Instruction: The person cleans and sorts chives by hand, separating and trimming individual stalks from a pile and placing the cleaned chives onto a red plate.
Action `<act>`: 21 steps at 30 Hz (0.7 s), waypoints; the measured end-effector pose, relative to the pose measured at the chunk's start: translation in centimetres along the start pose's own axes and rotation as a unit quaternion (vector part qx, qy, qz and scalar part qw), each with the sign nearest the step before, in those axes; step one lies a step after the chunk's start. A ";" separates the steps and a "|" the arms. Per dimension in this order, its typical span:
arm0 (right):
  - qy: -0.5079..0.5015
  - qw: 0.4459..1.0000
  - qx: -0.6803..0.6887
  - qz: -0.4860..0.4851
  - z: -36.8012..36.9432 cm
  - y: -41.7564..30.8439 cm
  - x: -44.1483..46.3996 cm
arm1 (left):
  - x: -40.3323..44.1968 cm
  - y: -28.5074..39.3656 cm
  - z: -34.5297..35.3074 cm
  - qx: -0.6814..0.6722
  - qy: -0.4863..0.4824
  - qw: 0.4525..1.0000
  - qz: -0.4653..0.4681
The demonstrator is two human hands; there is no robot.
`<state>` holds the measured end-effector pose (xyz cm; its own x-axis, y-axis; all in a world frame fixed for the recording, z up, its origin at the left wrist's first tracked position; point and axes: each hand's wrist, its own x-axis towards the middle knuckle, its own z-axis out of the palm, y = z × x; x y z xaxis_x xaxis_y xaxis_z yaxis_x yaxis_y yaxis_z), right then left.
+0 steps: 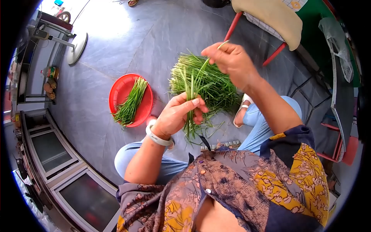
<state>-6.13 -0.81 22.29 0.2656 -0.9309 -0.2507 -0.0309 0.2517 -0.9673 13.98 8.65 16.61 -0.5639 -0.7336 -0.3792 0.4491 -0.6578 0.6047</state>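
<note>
Green stalks [190, 87] sit in the left hand [179, 112], its thumb and fingers curled around the bunch. The right hand [230, 60], between 1 and 2 o'clock from it, pinches one long stalk [206, 64] between thumb and finger. At 9 to 10 o'clock from the left hand is a round red tub [120, 89], with a smaller bunch [133, 102] lying inside. A big pile [216, 81] rests on the grey floor [158, 40] at 1 o'clock from the left hand. The held bunch hides some of it. A white shoe [245, 102] is just beside the pile at 4 o'clock. Red chair legs [234, 26] stand near the right hand, at 12 o'clock.
</note>
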 end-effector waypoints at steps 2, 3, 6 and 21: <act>0.018 0.997 0.070 -0.001 -1.9 0.0 0.9 | -0.3 0.1 -0.5 0.005 -0.014 1.000 -0.001; 0.037 0.996 0.084 -0.008 -2.7 -0.3 1.2 | -0.4 0.3 -0.7 0.008 -0.023 1.000 -0.003; 0.067 0.990 0.118 -0.025 -4.7 -1.1 1.5 | -1.0 0.5 -1.0 0.003 0.031 1.000 -0.003; 0.020 0.998 0.056 -0.019 -5.6 -0.5 0.2 | -1.1 1.1 -3.2 -0.007 0.248 0.951 0.183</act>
<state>-11.45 -2.58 22.46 0.2259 -0.9497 -0.2170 0.0866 0.2414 -0.9666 17.32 8.16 15.48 0.0271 -0.9018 -0.4313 0.5639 -0.3425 0.7515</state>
